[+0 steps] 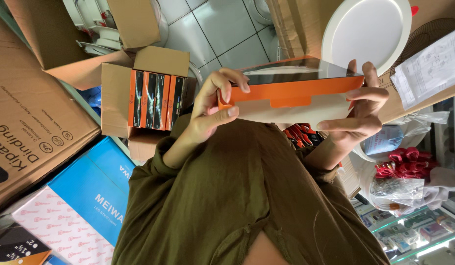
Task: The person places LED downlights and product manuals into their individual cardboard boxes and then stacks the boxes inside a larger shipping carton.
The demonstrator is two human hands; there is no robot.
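Flat orange-and-black cardboard box [291, 91] sits betw. both hands. Left hand [212, 110] grips its one end, right hand [357, 115] the other. Round white lamp [367, 32] just above right hand.

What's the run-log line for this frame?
left hand: grips orange box end | right hand: grips other end | white round lamp: behind box

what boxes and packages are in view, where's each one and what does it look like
Flat orange and black box: centre, held at each end by left hand and right hand.
Open brown carton: left of centre, holds upright orange-black boxes.
Blue box: lower left.
Large brown carton: far left.
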